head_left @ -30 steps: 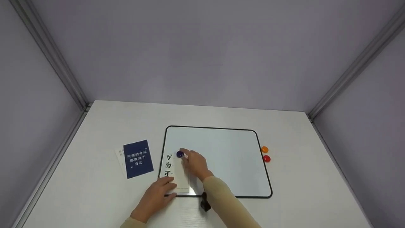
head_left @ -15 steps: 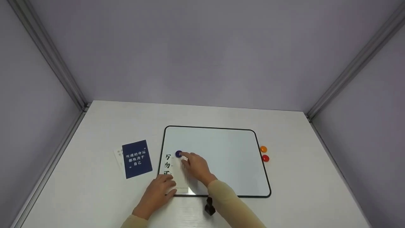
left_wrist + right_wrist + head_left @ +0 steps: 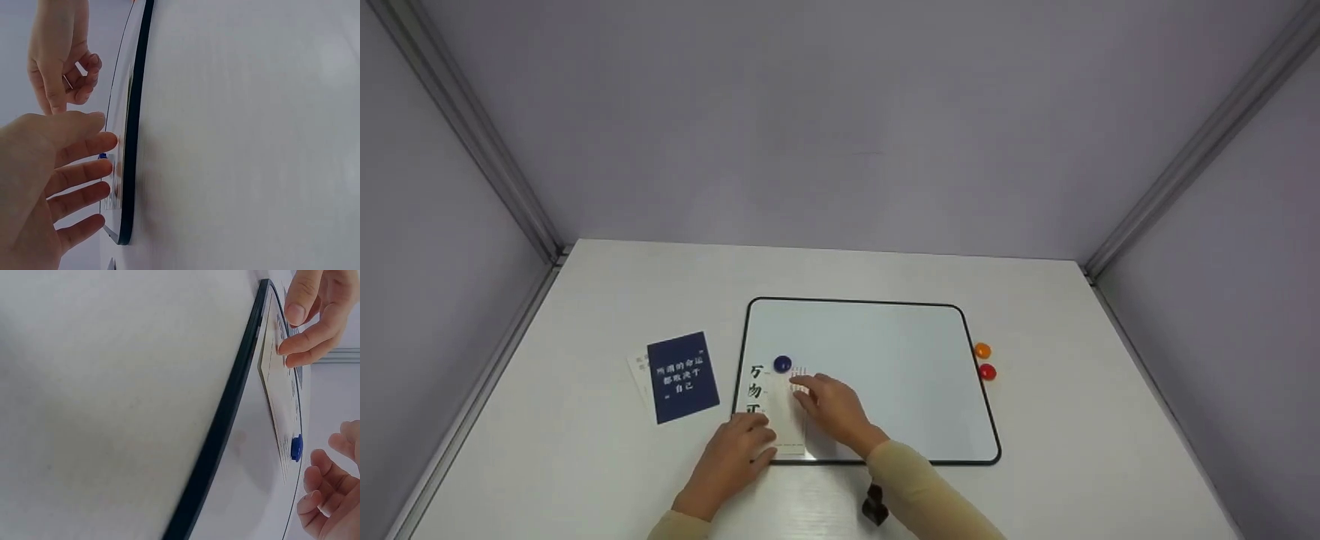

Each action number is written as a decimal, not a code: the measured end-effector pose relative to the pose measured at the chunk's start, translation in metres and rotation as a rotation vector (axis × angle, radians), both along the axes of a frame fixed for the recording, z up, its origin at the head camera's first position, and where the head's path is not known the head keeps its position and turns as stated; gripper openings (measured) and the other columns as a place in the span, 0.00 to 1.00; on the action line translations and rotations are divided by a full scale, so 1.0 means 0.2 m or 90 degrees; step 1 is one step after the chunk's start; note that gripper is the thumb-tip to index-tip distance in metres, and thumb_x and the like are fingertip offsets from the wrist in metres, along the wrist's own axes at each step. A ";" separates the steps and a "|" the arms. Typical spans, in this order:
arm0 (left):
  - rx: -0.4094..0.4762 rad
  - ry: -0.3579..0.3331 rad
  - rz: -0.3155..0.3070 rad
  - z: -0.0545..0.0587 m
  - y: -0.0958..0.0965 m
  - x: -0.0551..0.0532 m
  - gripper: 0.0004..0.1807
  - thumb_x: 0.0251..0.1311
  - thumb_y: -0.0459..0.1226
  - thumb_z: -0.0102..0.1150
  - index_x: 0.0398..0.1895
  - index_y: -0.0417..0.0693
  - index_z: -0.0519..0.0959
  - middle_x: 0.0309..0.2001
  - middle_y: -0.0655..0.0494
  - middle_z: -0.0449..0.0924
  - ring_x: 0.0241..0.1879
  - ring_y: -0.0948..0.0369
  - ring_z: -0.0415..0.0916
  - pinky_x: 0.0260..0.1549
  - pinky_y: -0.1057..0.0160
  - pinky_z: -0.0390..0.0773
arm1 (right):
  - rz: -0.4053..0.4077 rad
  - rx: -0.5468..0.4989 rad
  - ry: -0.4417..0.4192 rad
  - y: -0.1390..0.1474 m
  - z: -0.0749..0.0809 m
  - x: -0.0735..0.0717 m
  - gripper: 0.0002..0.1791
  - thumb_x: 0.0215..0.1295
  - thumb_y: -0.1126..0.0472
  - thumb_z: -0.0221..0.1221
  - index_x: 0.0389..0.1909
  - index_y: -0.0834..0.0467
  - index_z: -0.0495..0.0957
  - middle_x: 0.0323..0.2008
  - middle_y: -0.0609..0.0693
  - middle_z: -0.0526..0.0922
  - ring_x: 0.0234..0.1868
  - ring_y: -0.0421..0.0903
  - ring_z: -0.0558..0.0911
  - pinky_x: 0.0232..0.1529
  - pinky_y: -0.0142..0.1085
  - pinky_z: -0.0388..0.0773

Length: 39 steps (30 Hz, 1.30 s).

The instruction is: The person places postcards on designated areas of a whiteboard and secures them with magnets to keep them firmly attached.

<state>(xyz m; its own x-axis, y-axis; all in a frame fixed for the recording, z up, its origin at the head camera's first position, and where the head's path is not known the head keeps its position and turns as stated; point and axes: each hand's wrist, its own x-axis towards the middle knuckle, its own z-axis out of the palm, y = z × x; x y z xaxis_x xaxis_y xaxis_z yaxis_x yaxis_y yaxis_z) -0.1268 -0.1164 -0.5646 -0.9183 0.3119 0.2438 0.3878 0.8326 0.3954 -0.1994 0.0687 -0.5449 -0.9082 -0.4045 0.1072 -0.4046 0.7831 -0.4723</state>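
A pale card (image 3: 787,431) with black characters lies on the left part of the whiteboard (image 3: 885,375). A round blue magnet (image 3: 782,364) sits on the card's top edge; in the right wrist view the blue magnet (image 3: 296,448) stands on the card's far end. My left hand (image 3: 735,454) lies over the card's lower left, fingers spread and lightly bent, covering some characters. Just below the magnet, my right hand (image 3: 836,409) hovers over the card's right side. Its fingers are loosely bent, apart from the magnet, with nothing held.
A dark blue card (image 3: 684,377) with white characters overlaps a white card (image 3: 639,371) left of the board. Orange (image 3: 982,350) and red (image 3: 988,371) magnets sit by the board's right edge. A small black object (image 3: 875,506) shows beside the right sleeve.
My right hand has let go of the blue magnet and drawn back down and to the right. The magnet stays on the card. My left hand has hardly moved.
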 end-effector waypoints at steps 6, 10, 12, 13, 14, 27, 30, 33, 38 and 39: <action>-0.004 0.003 0.001 0.00 0.00 0.00 0.09 0.54 0.41 0.67 0.36 0.48 0.84 0.46 0.53 0.83 0.51 0.54 0.79 0.52 0.51 0.80 | 0.018 -0.010 0.000 0.03 0.01 0.04 0.15 0.70 0.52 0.55 0.53 0.49 0.80 0.29 0.46 0.81 0.25 0.34 0.71 0.28 0.25 0.69; 0.001 0.018 -0.002 0.01 0.00 0.01 0.08 0.54 0.40 0.67 0.36 0.48 0.84 0.45 0.53 0.83 0.49 0.56 0.79 0.49 0.52 0.81 | 0.025 -0.029 0.001 0.07 0.01 0.06 0.14 0.69 0.54 0.55 0.52 0.51 0.81 0.29 0.47 0.81 0.26 0.34 0.72 0.28 0.25 0.70; 0.000 0.024 0.001 0.01 0.00 0.01 0.08 0.54 0.40 0.67 0.36 0.48 0.84 0.43 0.54 0.83 0.47 0.57 0.79 0.48 0.53 0.81 | 0.026 -0.037 -0.002 0.10 0.01 0.07 0.14 0.69 0.54 0.55 0.51 0.52 0.81 0.28 0.47 0.81 0.26 0.34 0.71 0.28 0.25 0.69; -0.003 0.026 0.003 0.01 0.00 0.01 0.08 0.54 0.40 0.67 0.36 0.48 0.84 0.43 0.55 0.83 0.47 0.57 0.79 0.49 0.54 0.81 | 0.025 -0.042 -0.006 0.11 0.01 0.08 0.14 0.69 0.54 0.55 0.50 0.53 0.82 0.29 0.47 0.81 0.26 0.34 0.71 0.28 0.25 0.69; -0.008 0.029 0.006 0.01 0.00 0.01 0.08 0.55 0.40 0.67 0.37 0.48 0.84 0.42 0.55 0.83 0.47 0.58 0.79 0.48 0.54 0.81 | 0.025 -0.046 -0.009 0.12 0.01 0.08 0.14 0.70 0.54 0.55 0.50 0.53 0.82 0.29 0.47 0.81 0.26 0.34 0.71 0.28 0.25 0.69; -0.011 0.032 0.034 0.04 -0.02 0.01 0.07 0.54 0.38 0.67 0.36 0.49 0.84 0.38 0.59 0.85 0.42 0.61 0.80 0.44 0.59 0.82 | 0.005 -0.089 -0.040 0.30 0.02 0.14 0.12 0.69 0.57 0.55 0.45 0.57 0.83 0.32 0.48 0.84 0.28 0.32 0.70 0.30 0.23 0.71; -0.013 0.036 0.046 0.04 -0.03 0.02 0.07 0.53 0.38 0.67 0.36 0.49 0.84 0.38 0.60 0.85 0.41 0.62 0.80 0.43 0.60 0.82 | 0.010 -0.104 -0.043 0.35 0.03 0.15 0.12 0.70 0.58 0.55 0.45 0.59 0.83 0.31 0.48 0.84 0.28 0.31 0.70 0.30 0.23 0.70; -0.013 0.038 0.049 0.04 -0.04 0.02 0.07 0.53 0.37 0.67 0.36 0.50 0.84 0.37 0.60 0.84 0.40 0.62 0.80 0.42 0.61 0.82 | 0.017 -0.115 -0.034 0.40 0.04 0.16 0.12 0.69 0.59 0.55 0.44 0.60 0.83 0.32 0.50 0.85 0.28 0.31 0.71 0.29 0.23 0.70; -0.006 0.032 0.054 0.04 -0.04 0.01 0.06 0.53 0.37 0.67 0.35 0.50 0.84 0.36 0.60 0.84 0.39 0.63 0.80 0.40 0.62 0.82 | 0.022 -0.126 -0.016 0.47 0.05 0.17 0.11 0.69 0.60 0.55 0.43 0.61 0.84 0.34 0.51 0.87 0.30 0.33 0.75 0.31 0.25 0.75; -0.004 0.031 0.058 0.04 -0.04 0.01 0.06 0.53 0.37 0.67 0.35 0.50 0.84 0.35 0.60 0.84 0.38 0.63 0.80 0.40 0.62 0.82 | 0.021 -0.128 -0.013 0.48 0.05 0.17 0.11 0.69 0.60 0.55 0.42 0.61 0.84 0.34 0.51 0.87 0.30 0.34 0.76 0.31 0.25 0.76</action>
<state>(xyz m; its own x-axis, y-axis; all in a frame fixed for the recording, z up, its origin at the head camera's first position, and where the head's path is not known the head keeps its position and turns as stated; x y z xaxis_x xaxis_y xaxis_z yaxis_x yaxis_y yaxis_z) -0.1240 -0.1245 -0.5573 -0.9302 0.2291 0.2868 0.3286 0.8680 0.3723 -0.1649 0.1648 -0.5350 -0.8979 -0.4061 0.1702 -0.4166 0.6583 -0.6270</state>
